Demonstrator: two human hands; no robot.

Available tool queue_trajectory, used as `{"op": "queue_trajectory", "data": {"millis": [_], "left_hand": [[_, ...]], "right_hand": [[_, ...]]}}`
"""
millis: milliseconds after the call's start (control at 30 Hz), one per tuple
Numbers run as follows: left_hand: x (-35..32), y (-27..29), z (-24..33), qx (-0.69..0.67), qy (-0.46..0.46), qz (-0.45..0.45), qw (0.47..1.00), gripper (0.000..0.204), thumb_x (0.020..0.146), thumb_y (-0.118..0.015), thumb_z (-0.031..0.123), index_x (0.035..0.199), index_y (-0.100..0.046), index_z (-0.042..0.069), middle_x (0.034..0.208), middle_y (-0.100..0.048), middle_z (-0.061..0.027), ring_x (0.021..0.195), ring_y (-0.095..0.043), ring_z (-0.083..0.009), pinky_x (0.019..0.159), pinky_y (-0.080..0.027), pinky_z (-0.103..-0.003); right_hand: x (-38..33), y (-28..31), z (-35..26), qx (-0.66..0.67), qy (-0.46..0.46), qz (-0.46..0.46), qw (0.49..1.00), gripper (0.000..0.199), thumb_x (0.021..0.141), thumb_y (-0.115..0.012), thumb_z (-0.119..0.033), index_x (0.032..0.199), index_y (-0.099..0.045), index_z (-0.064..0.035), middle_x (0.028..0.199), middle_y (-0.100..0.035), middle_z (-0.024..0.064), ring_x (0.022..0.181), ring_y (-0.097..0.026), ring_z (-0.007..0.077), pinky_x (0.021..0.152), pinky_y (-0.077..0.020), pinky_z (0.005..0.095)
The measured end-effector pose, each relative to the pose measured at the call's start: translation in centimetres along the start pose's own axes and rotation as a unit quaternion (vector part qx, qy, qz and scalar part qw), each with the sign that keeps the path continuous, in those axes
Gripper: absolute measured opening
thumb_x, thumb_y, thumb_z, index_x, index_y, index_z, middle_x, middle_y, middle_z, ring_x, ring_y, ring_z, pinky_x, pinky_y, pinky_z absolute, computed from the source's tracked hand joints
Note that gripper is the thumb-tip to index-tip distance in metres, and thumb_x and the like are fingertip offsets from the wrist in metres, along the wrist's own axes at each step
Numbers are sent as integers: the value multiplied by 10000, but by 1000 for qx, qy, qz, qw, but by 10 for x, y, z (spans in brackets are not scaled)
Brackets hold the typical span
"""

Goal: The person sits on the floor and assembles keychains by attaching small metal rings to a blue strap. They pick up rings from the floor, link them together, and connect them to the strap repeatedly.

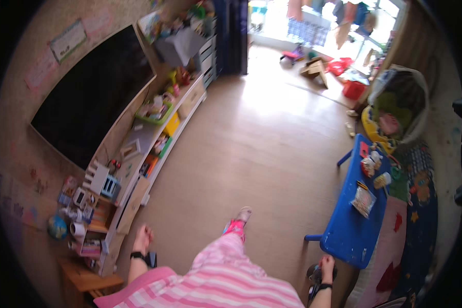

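Note:
My left hand (144,236) hangs beside the low white TV cabinet (173,126), its fingers loosely curled with nothing visible in them. A black band circles that wrist. At the lower right, my right hand (327,264) is also curled, close to the near corner of the blue table (344,231), and I see nothing in it. A dark round object (314,273) shows just behind this hand; what it is I cannot make out. On the tabletop lie a clear bag of small pieces (363,201) and a pale cup-like container (382,180).
A large black television (97,97) stands along the left wall. Wooden floor (246,138) stretches ahead to a bright window area with a cardboard box (314,71) and a red container (353,90). A yellow-rimmed toy bin (372,128) and a patterned sofa cover (421,205) line the right.

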State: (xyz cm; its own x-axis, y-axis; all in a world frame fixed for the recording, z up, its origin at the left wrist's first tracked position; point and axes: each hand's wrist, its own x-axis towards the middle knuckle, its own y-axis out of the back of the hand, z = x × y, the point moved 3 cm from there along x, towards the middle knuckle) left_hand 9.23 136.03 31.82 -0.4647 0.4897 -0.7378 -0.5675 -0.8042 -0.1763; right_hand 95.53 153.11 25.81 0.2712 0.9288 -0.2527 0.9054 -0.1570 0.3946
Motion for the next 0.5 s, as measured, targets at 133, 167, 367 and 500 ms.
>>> {"op": "queue_trajectory", "data": {"millis": [133, 167, 367, 500], "left_hand": [[36, -285, 126, -2, -137, -268, 954, 308, 995, -433, 321, 746, -384, 146, 676, -369, 20, 548, -398, -104, 521, -321, -258], [40, -361, 153, 8, -152, -314, 937, 298, 997, -430, 334, 774, -403, 139, 704, -388, 15, 563, -401, -107, 538, -334, -265], [41, -770, 231, 49, -91, -549, 830, 291, 997, -445, 311, 815, -436, 85, 707, -392, -7, 573, -394, -117, 549, -326, -258], [68, -967, 223, 45, -36, -645, 762, 255, 1004, -429, 229, 835, -456, 41, 732, -434, -39, 569, -385, -120, 523, -305, -250]], "right_hand": [[168, -89, -194, 122, -89, -82, 985, 134, 931, -585, -175, 957, -615, -47, 720, -564, -1, 614, -519, 78, 536, -421, 209], [195, -116, -246, 161, -71, -111, 978, 145, 923, -602, -177, 947, -633, -37, 732, -570, 3, 642, -528, 77, 576, -439, 217], [340, -230, -516, 150, 107, -294, 938, 130, 882, -656, -93, 934, -656, 26, 815, -631, 45, 701, -596, 111, 648, -489, 239], [490, -254, -620, 100, 317, -147, 932, 261, 806, -718, -52, 1042, -623, 7, 839, -635, 79, 708, -624, 114, 660, -508, 238]]}}
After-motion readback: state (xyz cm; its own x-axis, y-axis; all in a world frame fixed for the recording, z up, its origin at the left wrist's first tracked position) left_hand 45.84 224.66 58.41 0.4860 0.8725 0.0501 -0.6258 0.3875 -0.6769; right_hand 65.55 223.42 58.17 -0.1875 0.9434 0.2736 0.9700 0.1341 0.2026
